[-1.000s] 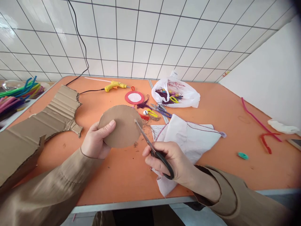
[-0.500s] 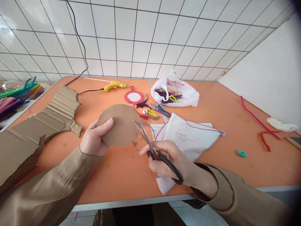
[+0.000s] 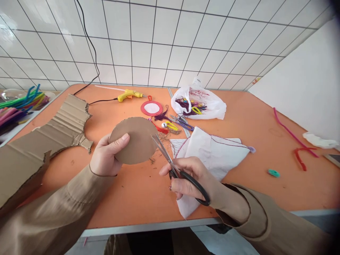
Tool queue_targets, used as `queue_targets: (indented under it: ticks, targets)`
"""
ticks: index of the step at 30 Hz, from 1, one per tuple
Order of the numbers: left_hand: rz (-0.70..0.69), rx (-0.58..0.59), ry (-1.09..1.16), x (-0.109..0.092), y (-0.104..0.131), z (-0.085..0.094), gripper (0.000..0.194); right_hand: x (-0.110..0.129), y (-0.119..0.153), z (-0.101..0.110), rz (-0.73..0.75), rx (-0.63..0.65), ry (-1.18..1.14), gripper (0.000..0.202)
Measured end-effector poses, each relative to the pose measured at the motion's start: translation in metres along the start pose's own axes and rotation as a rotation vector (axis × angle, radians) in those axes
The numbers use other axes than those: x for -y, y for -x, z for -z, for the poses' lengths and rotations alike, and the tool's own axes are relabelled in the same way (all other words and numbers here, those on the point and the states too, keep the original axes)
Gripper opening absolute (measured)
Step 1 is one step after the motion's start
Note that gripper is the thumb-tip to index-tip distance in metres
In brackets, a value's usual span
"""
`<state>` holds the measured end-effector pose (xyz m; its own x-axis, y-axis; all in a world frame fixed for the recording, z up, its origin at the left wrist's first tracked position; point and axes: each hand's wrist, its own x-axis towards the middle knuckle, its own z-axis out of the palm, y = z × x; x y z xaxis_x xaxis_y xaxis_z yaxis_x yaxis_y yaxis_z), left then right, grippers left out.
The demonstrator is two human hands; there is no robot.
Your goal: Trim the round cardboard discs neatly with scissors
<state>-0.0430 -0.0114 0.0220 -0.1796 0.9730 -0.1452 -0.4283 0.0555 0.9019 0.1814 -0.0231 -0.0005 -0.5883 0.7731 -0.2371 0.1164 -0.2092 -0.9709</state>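
My left hand [image 3: 110, 152] grips a round piece of brown cardboard [image 3: 136, 143] by its left edge, thumb on top, above the table. In my right hand [image 3: 190, 177] is a pair of scissors [image 3: 166, 156] with black handles. The scissor blades are nearly closed, and their tips lie close to the disc's right edge; whether they touch it I cannot tell. Beneath my right hand lies a white cloth piece [image 3: 212, 152] with dark red stitching along its edges. A torn sheet of corrugated cardboard [image 3: 50, 134] spreads out left of my left hand.
Behind the disc are a yellow glue gun [image 3: 130, 95], a red-rimmed round ornament [image 3: 151, 108], purple-handled scissors [image 3: 183, 123] and a white plastic bag [image 3: 215, 109] of threads. Pipe cleaners [image 3: 292, 132] and a teal item [image 3: 273, 173] lie right on the orange table [image 3: 138, 202].
My right hand and the scissors have shifted very slightly right and down. The cardboard disc stays in my left hand, almost unmoved.
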Motion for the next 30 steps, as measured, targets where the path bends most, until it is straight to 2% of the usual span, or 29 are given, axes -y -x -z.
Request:
queue_targets:
  ticks: [5, 12, 17, 20, 25, 30]
  targets:
    - [-0.045, 0.005, -0.051, 0.001, 0.002, 0.000, 0.017, 0.001, 0.001, -0.001, 0.006, -0.023, -0.008, 0.043]
    - [-0.025, -0.021, -0.016, 0.000, 0.000, -0.001, 0.016, 0.002, 0.001, -0.002, 0.010, -0.032, -0.004, 0.045]
    - [-0.035, 0.015, -0.014, -0.001, 0.000, 0.000, 0.021, 0.015, 0.002, -0.002, -0.042, -0.007, 0.025, 0.040]
    - [-0.032, 0.042, -0.011, 0.000, 0.002, -0.001, 0.020, 0.014, 0.001, -0.003, -0.037, -0.016, 0.015, 0.040]
    - [0.011, 0.055, 0.064, 0.001, 0.004, -0.003, 0.017, 0.009, -0.001, -0.006, -0.029, -0.047, 0.015, 0.040]
    - [0.060, 0.050, 0.064, 0.003, 0.004, -0.003, 0.023, 0.013, -0.001, -0.008, -0.049, -0.049, 0.053, 0.036]
